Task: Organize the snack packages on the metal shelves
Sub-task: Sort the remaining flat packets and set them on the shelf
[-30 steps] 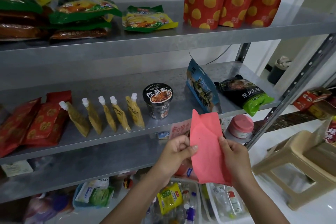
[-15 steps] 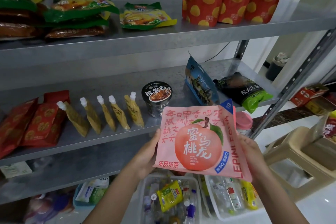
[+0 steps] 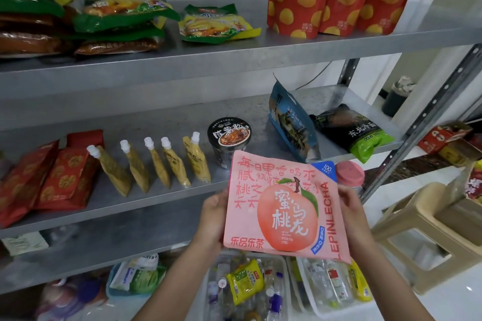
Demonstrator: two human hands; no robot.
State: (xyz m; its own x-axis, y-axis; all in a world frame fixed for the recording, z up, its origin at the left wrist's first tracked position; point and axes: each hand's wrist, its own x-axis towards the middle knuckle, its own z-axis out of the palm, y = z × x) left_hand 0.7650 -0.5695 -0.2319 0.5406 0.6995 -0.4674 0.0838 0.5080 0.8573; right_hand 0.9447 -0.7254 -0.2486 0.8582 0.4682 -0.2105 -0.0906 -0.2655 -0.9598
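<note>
The pink peach pouch (image 3: 284, 206), folded back-out a second ago, now faces front, held just below and right of the black noodle cup (image 3: 229, 138). The left hand (image 3: 214, 219) and right hand (image 3: 352, 214) grip its opposite side edges.

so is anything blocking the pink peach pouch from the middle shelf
Nothing visible: the left hand and right hand hold the pink peach pouch in front of the middle shelf, where the noodle cup and blue bag flank a bare patch.
</note>
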